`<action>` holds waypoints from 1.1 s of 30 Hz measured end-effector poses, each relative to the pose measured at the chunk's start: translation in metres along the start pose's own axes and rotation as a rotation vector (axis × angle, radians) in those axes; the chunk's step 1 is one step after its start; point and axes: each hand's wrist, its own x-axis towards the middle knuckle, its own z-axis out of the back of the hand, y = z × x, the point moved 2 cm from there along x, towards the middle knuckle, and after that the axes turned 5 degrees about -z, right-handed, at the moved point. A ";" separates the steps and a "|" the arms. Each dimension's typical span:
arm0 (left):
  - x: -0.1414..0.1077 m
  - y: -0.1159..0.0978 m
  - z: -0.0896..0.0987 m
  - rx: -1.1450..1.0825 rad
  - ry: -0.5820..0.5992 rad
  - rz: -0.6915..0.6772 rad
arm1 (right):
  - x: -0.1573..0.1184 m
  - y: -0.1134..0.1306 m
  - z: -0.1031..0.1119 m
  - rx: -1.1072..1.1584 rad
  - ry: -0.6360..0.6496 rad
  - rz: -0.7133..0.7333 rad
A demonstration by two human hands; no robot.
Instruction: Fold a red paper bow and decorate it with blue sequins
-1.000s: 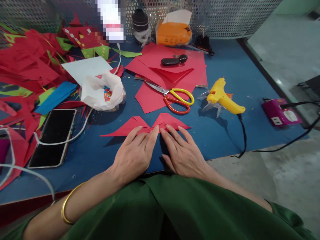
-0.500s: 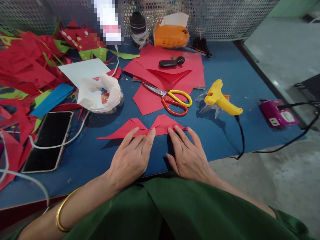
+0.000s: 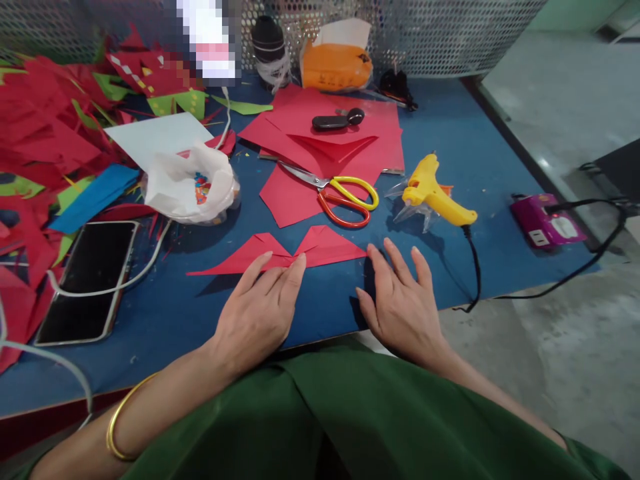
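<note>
A folded piece of red paper (image 3: 327, 248) lies on the blue table, with two peaks along its far edge and a long thin point to the left. My left hand (image 3: 260, 303) rests flat on its near edge, fingers pressing around the middle fold. At the paper's right tip is my right hand (image 3: 403, 303), fingers spread, with the index fingertip at the tip. Just beyond the paper, scissors (image 3: 345, 193) with one yellow and one red handle lie partly on a red sheet (image 3: 285, 200).
A yellow glue gun (image 3: 435, 193) and a purple power box (image 3: 545, 223) stand to the right, with black cords. Leftward are a phone (image 3: 87, 280), a white cable, a paper-lined bowl (image 3: 173, 193) and heaped red scraps (image 3: 50, 120). A black-handled tool (image 3: 333, 122) lies on red sheets.
My right hand has slid rightward along the paper's near edge to its right tip, its fingers spreading. My left hand stays on the middle fold. The whole view has shifted slightly.
</note>
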 end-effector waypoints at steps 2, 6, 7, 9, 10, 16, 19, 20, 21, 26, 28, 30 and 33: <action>-0.001 -0.001 -0.001 -0.002 -0.006 0.000 | 0.001 0.002 0.005 -0.003 -0.078 -0.070; -0.003 -0.006 0.000 -0.026 0.008 0.027 | 0.012 0.022 0.008 0.167 -0.161 0.090; -0.004 -0.007 0.000 -0.043 0.007 0.034 | 0.016 0.030 0.006 0.231 -0.143 0.175; -0.008 -0.007 0.001 -0.107 -0.004 0.062 | 0.023 0.045 -0.001 0.309 -0.112 0.299; -0.010 -0.006 0.002 -0.151 -0.015 0.088 | 0.026 0.052 -0.004 0.313 -0.113 0.329; -0.024 0.014 0.010 -0.187 -0.155 0.396 | 0.029 0.068 -0.015 0.196 -0.116 0.369; -0.022 0.027 0.008 -0.231 -0.090 0.515 | 0.027 0.069 -0.013 0.153 -0.085 0.389; -0.021 0.031 0.007 -0.272 -0.065 0.540 | 0.027 0.070 -0.013 0.143 -0.076 0.393; -0.019 0.034 0.006 -0.311 -0.043 0.559 | 0.028 0.070 -0.012 0.135 -0.064 0.397; -0.015 0.044 -0.001 -0.409 0.008 0.626 | 0.031 0.074 -0.014 0.117 0.020 0.413; -0.016 0.047 -0.003 -0.438 0.027 0.646 | 0.032 0.074 -0.015 0.123 0.049 0.419; -0.016 0.049 -0.003 -0.454 0.041 0.655 | 0.033 0.074 -0.015 0.129 0.069 0.423; -0.015 0.052 -0.003 -0.440 0.051 0.641 | 0.034 0.074 -0.016 0.130 0.085 0.425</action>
